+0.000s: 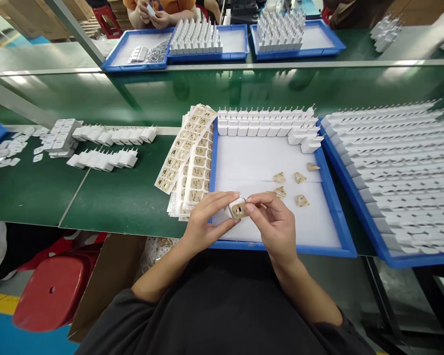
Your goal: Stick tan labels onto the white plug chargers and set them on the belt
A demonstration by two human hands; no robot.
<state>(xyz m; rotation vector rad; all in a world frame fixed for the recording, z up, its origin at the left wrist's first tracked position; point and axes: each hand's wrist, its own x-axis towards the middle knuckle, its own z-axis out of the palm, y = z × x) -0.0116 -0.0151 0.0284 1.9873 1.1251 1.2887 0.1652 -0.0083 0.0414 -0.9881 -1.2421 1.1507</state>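
My left hand (205, 222) is closed around a small white charger plug (237, 208) over the near edge of a blue tray (336, 217). My right hand (274, 219) pinches a tan sticker on the plug's face. Rows of white plugs (270, 125) stand along the tray's far side. A few peeled tan sticker scraps (299, 190) lie on the tray's white floor. Fanned label sheets (190, 158) rest just left of the tray.
A second blue tray (355, 197) full of white plugs (395, 167) sits at the right. Loose plugs (103, 148) lie on the green bench at left. Across the belt, another person's hands (153, 15) work behind blue trays (214, 54). A red stool (52, 291) stands below left.
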